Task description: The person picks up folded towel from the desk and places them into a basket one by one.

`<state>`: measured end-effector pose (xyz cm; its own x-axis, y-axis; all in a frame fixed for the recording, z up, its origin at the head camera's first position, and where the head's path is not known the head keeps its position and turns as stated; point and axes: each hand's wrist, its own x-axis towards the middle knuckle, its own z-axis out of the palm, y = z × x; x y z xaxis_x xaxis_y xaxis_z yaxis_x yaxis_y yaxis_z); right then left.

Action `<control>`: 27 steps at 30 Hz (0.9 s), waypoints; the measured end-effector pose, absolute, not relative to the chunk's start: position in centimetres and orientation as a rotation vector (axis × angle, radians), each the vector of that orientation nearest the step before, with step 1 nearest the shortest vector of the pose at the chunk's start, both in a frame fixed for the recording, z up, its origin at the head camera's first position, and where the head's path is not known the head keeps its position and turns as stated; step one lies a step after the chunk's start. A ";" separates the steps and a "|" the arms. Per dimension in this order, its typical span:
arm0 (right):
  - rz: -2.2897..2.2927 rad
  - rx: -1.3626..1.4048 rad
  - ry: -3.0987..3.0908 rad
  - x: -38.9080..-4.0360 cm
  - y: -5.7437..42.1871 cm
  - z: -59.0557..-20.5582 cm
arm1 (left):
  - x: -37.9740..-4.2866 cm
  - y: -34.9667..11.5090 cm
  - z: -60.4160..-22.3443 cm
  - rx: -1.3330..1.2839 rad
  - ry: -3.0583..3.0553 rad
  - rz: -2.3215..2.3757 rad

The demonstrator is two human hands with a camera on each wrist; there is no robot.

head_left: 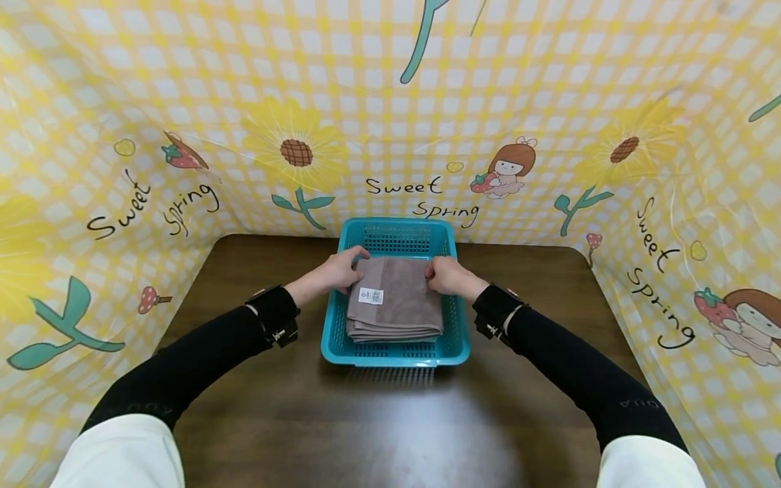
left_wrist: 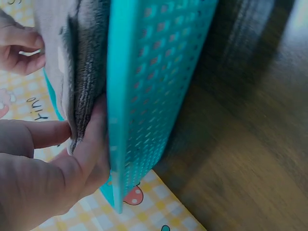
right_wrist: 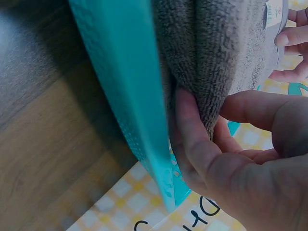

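A folded grey-brown towel point(head_left: 405, 291) with a white label point(head_left: 371, 295) lies in a turquoise plastic basket point(head_left: 329, 349). At its far left corner my left hand point(head_left: 339, 269) pinches the towel edge, thumb on top and fingers beneath; the left wrist view shows this hand point(left_wrist: 57, 168) close up against the basket wall. My right hand point(head_left: 453, 276) grips the far right corner. In the right wrist view that hand point(right_wrist: 236, 159) has its thumb over the thick fold and fingers tucked under, beside the basket rim point(right_wrist: 166, 183).
The basket stands on a dark brown wooden table point(head_left: 274, 407), near its back edge. Yellow checked cloth point(head_left: 390, 108) printed with flowers and lettering hangs behind and along both sides.
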<state>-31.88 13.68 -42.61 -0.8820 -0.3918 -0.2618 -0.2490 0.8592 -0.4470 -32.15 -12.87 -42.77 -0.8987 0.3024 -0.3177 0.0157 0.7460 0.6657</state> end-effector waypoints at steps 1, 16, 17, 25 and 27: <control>-0.583 -0.494 2.696 -31.8 13.7 -42.6 | -32.1 -12.8 -42.8 0.262 2.548 0.948; -0.356 -0.816 2.724 -27.8 14.4 -42.1 | -29.9 -12.8 -43.3 0.858 2.659 0.454; -0.345 -0.808 2.713 -27.8 14.5 -42.2 | -29.7 -12.8 -43.4 0.883 2.683 0.372; -0.188 -0.866 2.682 -27.6 14.7 -42.9 | -28.8 -12.9 -44.2 0.894 2.708 -0.224; -0.163 -0.899 2.700 -27.5 14.7 -43.1 | -28.9 -12.9 -44.3 0.870 2.683 -0.256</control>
